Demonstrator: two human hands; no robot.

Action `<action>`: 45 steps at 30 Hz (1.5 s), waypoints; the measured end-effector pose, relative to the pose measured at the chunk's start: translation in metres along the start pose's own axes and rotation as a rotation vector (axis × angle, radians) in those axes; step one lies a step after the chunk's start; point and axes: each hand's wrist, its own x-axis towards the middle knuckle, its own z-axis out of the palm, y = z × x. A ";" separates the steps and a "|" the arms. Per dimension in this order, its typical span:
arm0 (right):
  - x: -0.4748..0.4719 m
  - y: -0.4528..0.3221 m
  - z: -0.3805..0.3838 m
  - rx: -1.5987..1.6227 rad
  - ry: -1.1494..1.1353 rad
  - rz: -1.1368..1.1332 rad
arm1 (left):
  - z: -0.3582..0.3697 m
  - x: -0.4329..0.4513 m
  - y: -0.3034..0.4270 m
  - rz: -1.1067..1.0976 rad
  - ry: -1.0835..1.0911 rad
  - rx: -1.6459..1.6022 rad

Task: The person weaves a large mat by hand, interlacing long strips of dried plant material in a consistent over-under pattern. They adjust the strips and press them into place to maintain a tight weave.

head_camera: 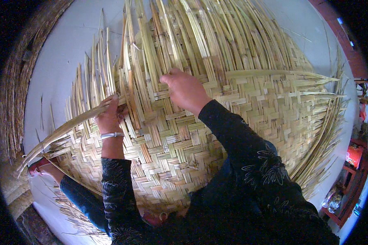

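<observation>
A large mat of split reed or cane (178, 153) in a twill weave lies before me, with loose upright strips (199, 33) fanning out from its far edge. My left hand (109, 116) grips a bundled flat strip (70, 124), which curves away past the mat's left side. The strip's other end passes under upright strips near my fingers. Further right, my right hand (187, 88) is curled at the weaving line, thumb and forefinger closed on upright strips. Its other fingers are hidden under the palm. Another crosswise strip (263, 73) runs to the mat's right edge.
Pale floor (64, 49) surrounds the mat, with stray slivers on it. A bundle of dry stalks (18, 82) lies at far left. Red wooden furniture (346, 196) and a red container (354, 154) stand at right. My shod foot (38, 167) is by the mat's left edge.
</observation>
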 end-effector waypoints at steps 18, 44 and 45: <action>0.020 -0.088 0.024 0.041 0.054 -0.394 | -0.131 0.049 -0.006 -0.242 0.054 -0.556; 0.054 -0.112 0.055 0.178 0.129 0.048 | 0.001 0.209 0.027 0.388 -0.468 1.762; 0.053 -0.112 0.054 0.189 0.129 0.054 | 0.002 0.213 0.027 0.398 -0.497 1.825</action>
